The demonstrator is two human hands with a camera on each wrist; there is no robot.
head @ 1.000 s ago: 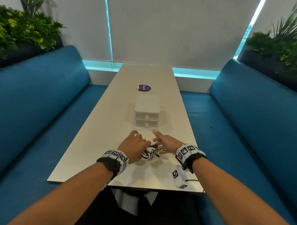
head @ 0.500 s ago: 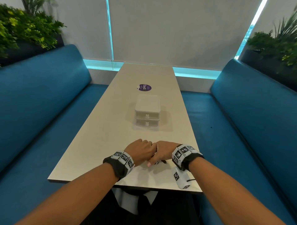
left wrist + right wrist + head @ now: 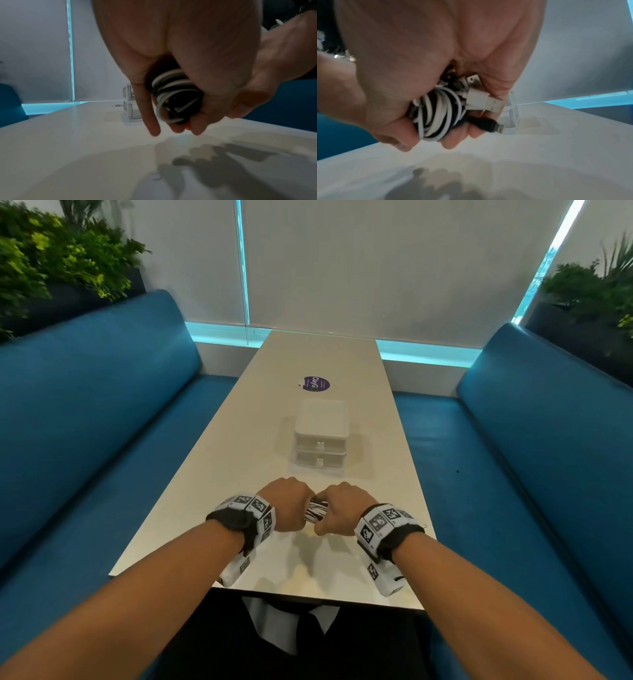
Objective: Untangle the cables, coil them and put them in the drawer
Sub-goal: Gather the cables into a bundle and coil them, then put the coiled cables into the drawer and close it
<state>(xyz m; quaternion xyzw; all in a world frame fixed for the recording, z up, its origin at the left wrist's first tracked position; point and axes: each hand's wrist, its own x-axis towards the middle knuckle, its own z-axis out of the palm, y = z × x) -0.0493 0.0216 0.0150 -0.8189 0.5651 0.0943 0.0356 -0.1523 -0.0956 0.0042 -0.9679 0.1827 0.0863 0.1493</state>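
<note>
Both hands clench one cable bundle above the near table edge.

The left hand (image 3: 286, 503) and right hand (image 3: 342, 506) sit knuckle to knuckle, each curled tight round an end of the black and white cables (image 3: 315, 510), which run left to right between them, clear of the table (image 3: 239, 474). Plugs (image 3: 485, 101) jut from the right fist. The drawer unit (image 3: 321, 436) stands straight ahead, farther along, both drawers shut. In my judgement neither hand is nearer; one must let go to open a drawer.
</note>
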